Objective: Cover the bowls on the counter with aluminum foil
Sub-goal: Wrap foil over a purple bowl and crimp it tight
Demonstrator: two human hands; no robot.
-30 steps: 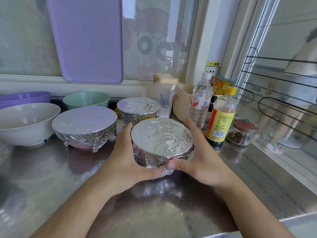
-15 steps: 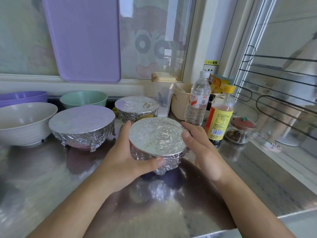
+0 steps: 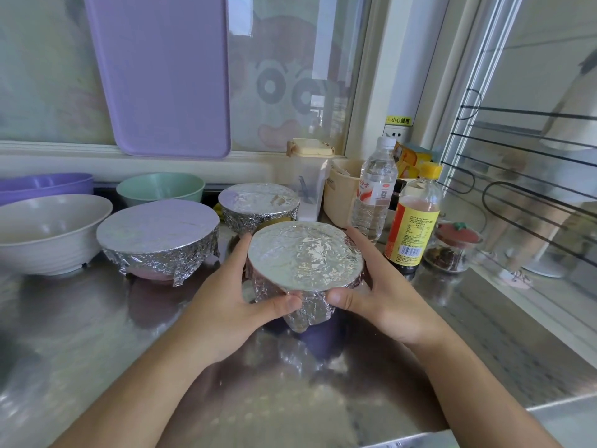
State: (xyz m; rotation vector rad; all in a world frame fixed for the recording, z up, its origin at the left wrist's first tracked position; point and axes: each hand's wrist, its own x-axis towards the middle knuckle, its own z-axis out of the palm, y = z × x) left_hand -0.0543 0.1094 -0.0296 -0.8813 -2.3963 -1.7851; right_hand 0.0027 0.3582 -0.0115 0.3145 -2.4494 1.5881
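Foil-covered bowl [image 3: 305,255] at centre of steel surface [image 3: 80,334], gripped on both sides. Left hand [image 3: 226,295] curled round its left wall, thumb on front foil skirt. Right hand [image 3: 378,292] curled round right wall, thumb pressed to the front foil. Two more foil-wrapped bowls toward the back edge: large one [image 3: 158,234] left of centre, smaller one [image 3: 258,202] behind. Uncovered white bowl [image 3: 48,231], green bowl [image 3: 160,187] and purple bowl [image 3: 45,185] at back-left. Water bottle [image 3: 374,192] and sauce bottle [image 3: 415,221] right of the gripped bowl.
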